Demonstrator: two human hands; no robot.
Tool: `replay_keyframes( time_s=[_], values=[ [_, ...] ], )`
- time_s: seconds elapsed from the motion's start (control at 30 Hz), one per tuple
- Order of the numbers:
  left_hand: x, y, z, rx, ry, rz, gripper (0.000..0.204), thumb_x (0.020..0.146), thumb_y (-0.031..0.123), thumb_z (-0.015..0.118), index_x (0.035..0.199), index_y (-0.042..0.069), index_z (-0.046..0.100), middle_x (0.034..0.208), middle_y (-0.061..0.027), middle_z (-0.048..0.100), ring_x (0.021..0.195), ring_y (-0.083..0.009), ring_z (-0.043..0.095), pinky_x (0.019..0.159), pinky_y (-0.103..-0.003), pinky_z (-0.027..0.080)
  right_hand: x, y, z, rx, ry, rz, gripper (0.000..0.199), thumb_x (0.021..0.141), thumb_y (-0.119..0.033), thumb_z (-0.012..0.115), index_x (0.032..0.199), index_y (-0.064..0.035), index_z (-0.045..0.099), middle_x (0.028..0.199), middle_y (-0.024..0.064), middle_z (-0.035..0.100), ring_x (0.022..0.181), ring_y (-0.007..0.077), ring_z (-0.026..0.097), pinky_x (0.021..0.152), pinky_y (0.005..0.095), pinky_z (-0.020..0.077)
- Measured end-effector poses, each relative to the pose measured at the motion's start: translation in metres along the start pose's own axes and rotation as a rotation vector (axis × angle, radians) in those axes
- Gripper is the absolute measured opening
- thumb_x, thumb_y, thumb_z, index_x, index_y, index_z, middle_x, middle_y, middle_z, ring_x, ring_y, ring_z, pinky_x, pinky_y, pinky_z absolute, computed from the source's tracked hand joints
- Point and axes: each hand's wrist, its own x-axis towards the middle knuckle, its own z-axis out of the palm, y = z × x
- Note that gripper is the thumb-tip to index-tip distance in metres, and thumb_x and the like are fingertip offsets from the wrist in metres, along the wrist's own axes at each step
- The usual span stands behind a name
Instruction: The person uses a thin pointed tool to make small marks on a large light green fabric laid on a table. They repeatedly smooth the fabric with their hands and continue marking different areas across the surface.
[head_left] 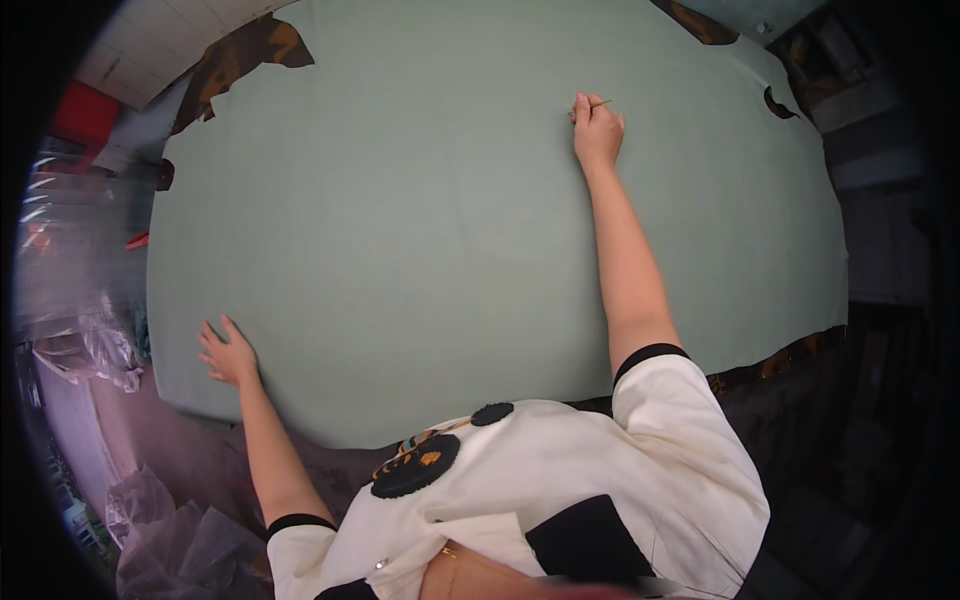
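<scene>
A large pale green hide, apparently leather (420, 220), is spread out before me with an uneven outline. My right hand (598, 132) rests on its far right part, fingers closed round a thin yellowish pen-like stick (602, 102). The stick's lower end is mostly hidden by the fingers. Near the left edge of the hide, my left hand (229, 355) lies flat with its fingers spread, holding nothing.
Brown-and-black patterned covering (255, 55) shows past the hide's edges. Clear plastic wrapping (100, 345) hangs at the left, with more crumpled plastic (185, 540) below. A red object (84, 112) stands at the far left. Dark shelving (825, 55) is at the far right.
</scene>
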Motion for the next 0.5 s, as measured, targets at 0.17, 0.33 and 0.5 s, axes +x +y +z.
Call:
replay_keyframes(
  time_s=[0.17, 0.33, 0.5],
  values=[
    [-0.002, 0.0, -0.001, 0.019, -0.021, -0.012, 0.069, 0.097, 0.063, 0.039, 0.152, 0.023, 0.034, 0.161, -0.0049, 0.027, 0.148, -0.0378, 0.02, 0.118, -0.061, 0.012, 0.004, -0.007, -0.007, 0.188, 0.062, 0.227, 0.039, 0.103, -0.036, 0.043, 0.086, -0.0092, 0.066, 0.067, 0.0012, 0.064, 0.082, 0.0198, 0.063, 0.1, 0.0451, 0.0453],
    [-0.004, -0.003, 0.004, 0.003, 0.014, 0.001, 0.069, 0.097, 0.063, 0.038, 0.153, 0.023, 0.033, 0.161, -0.0048, 0.027, 0.148, -0.0371, 0.019, 0.118, -0.06, 0.012, 0.017, -0.041, 0.007, 0.761, -0.127, 0.293, 0.035, 0.106, -0.031, 0.039, 0.102, -0.0052, 0.062, 0.096, 0.0059, 0.066, 0.093, 0.0203, 0.065, 0.092, 0.038, 0.0521],
    [-0.003, 0.0, 0.0, -0.015, -0.009, -0.007, 0.068, 0.097, 0.063, 0.039, 0.153, 0.025, 0.033, 0.162, -0.0036, 0.026, 0.149, -0.0361, 0.018, 0.118, -0.059, 0.012, 0.046, -0.052, 0.037, 1.196, -1.08, 0.522, 0.035, 0.108, -0.027, 0.036, 0.113, 0.0004, 0.057, 0.112, 0.0118, 0.062, 0.115, 0.032, 0.06, 0.103, 0.0439, 0.0511]
  ],
)
